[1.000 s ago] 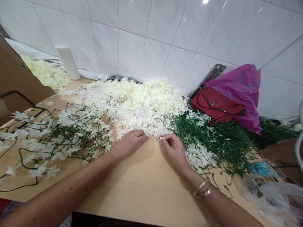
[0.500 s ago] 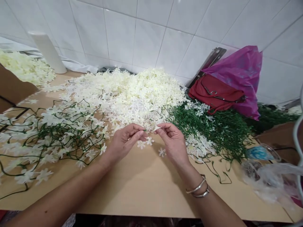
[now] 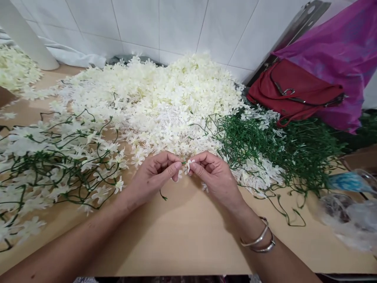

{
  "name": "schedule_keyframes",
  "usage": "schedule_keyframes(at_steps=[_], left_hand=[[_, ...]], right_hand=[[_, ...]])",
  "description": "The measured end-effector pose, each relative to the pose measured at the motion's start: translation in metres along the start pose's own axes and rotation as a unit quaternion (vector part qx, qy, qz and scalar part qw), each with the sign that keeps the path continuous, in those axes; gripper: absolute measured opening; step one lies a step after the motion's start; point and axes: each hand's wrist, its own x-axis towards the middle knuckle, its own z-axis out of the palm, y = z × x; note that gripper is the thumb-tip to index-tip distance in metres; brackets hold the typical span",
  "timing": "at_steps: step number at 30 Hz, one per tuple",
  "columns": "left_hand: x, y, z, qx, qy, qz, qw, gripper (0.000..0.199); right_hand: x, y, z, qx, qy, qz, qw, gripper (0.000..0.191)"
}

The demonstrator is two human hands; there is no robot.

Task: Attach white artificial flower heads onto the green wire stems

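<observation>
Between finger and thumb, my left hand (image 3: 157, 171) pinches a thin green artificial stem (image 3: 163, 195), whose lower end hangs out under the palm. Its green tip meets a small white artificial flower (image 3: 189, 166) that my right hand (image 3: 216, 177) grips by the petals. The two hands are nearly touching, just in front of a big heap of loose white flowers (image 3: 165, 102). To the left lies a tangle of flowers on green stems (image 3: 64, 161). A pile of bare green stems (image 3: 244, 135) lies to the right of my right hand.
A red handbag (image 3: 303, 88) rests against a purple plastic bag (image 3: 335, 51) at the back right. Clear plastic wrapping (image 3: 350, 216) lies at the right side of the table (image 3: 176, 236). A white roll (image 3: 26, 35) stands at the back left, by the tiled wall (image 3: 182, 23).
The view has moved closer and tilted down. My hands have come nearer each other, and the flower now meets the stem's tip. The stem's lower end now shows below my left hand.
</observation>
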Motion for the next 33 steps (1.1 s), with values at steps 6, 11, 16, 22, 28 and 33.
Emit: schedule_keyframes(at_steps=[6, 11, 16, 22, 28, 33], left_hand=[[0.0006, -0.0007, -0.0005, -0.001, -0.005, -0.002, 1.000, 0.013], [0.0002, -0.0002, -0.0009, 0.010, -0.008, -0.010, 1.000, 0.016], [-0.0016, -0.0009, -0.0002, 0.022, -0.008, -0.011, 1.000, 0.018], [-0.0052, -0.0061, -0.0021, 0.061, -0.027, -0.013, 0.998, 0.025], [-0.0074, -0.0093, -0.0026, 0.068, -0.052, -0.015, 0.996, 0.027], [-0.0085, -0.0091, -0.0013, 0.060, -0.044, -0.019, 0.997, 0.027]], right_hand=[[-0.0002, -0.0038, -0.0013, 0.011, -0.005, 0.023, 1.000, 0.024], [-0.0007, -0.0076, -0.0010, 0.007, -0.023, 0.032, 0.999, 0.025], [-0.0010, -0.0053, 0.0007, 0.023, -0.025, 0.049, 0.998, 0.026], [-0.0005, -0.0021, 0.0013, 0.039, -0.037, 0.068, 0.996, 0.028], [-0.0004, -0.0032, 0.0028, 0.032, -0.065, 0.077, 0.994, 0.033], [-0.0008, -0.0008, 0.0033, 0.035, -0.065, 0.077, 0.994, 0.033]])
